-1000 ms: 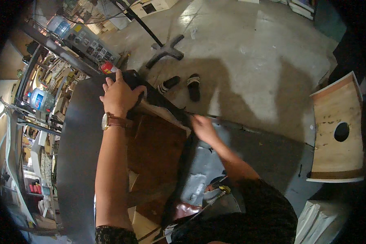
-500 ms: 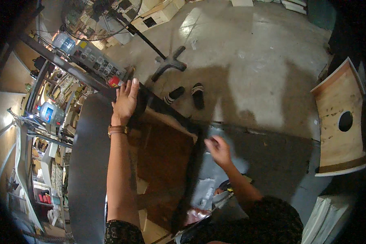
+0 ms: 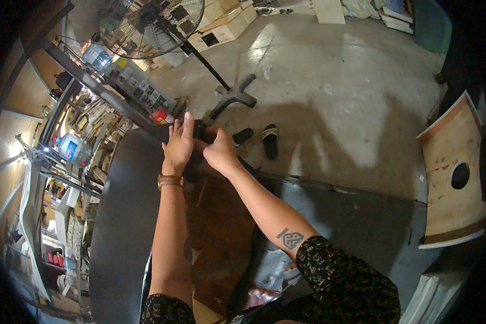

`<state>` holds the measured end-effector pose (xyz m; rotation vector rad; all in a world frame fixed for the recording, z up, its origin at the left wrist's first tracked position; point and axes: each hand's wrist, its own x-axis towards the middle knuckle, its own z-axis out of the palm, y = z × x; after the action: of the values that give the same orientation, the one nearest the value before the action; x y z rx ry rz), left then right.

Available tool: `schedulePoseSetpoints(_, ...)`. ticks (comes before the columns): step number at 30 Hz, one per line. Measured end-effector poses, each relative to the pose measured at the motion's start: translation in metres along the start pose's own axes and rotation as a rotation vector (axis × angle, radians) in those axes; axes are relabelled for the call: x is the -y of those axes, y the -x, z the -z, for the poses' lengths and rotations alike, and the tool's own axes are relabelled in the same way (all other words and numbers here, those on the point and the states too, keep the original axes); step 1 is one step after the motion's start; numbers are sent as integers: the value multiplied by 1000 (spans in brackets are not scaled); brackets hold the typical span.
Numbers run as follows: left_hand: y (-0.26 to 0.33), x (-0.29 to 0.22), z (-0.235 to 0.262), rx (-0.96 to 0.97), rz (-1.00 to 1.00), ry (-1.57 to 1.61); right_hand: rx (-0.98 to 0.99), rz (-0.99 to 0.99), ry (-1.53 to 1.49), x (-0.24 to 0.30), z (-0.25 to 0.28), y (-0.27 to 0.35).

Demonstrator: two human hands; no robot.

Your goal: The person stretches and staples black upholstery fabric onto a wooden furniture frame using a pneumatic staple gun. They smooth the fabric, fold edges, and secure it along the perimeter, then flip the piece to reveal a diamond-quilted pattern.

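My left hand (image 3: pixel 179 147) lies flat with fingers stretched on the far end of a dark, smooth curved panel (image 3: pixel 125 200). A brown watch strap (image 3: pixel 170 181) circles that wrist. Right beside it, my right hand (image 3: pixel 220 152) is closed, fingers curled and thumb forward, on the edge of black sheet covering (image 3: pixel 199 129) at the panel's far corner. Its fingertips are partly hidden behind the hand. Under my forearms a brown wooden inner board (image 3: pixel 221 216) shows, bordered by a dark edge.
Ahead, a standing fan (image 3: pixel 151 24) has a cross-shaped base (image 3: pixel 235 97). Black slippers (image 3: pixel 270 141) lie on the concrete floor. Left are cluttered shelves with a water jug (image 3: pixel 74 149). A wooden panel with a round hole (image 3: pixel 452 178) stands at right.
My right hand has moved forward and left from over the inner board to the far corner beside my left hand, and closed there. My left hand stays flat on the panel.
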<state>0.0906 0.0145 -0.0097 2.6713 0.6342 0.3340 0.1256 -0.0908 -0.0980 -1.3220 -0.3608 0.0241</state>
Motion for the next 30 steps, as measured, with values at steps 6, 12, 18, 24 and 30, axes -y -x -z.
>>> schedulePoseSetpoints(6, 4, -5, 1, 0, 11, -38, -2, -59, 166, 6, 3, -5)
schedulePoseSetpoints(12, 4, -8, 0, -17, 4, -81, -103, -41, -2, -2, -8, 1)
schedulePoseSetpoints(18, 3, -8, -2, -31, -11, -126, 63, -290, -168, 3, 4, -4)
schedulePoseSetpoints(24, 2, -5, -3, -41, -29, -124, 156, -77, 140, 9, 6, 4)
schedulePoseSetpoints(30, 2, 1, -7, -57, -74, -262, 202, 29, -197, -34, 7, -1)
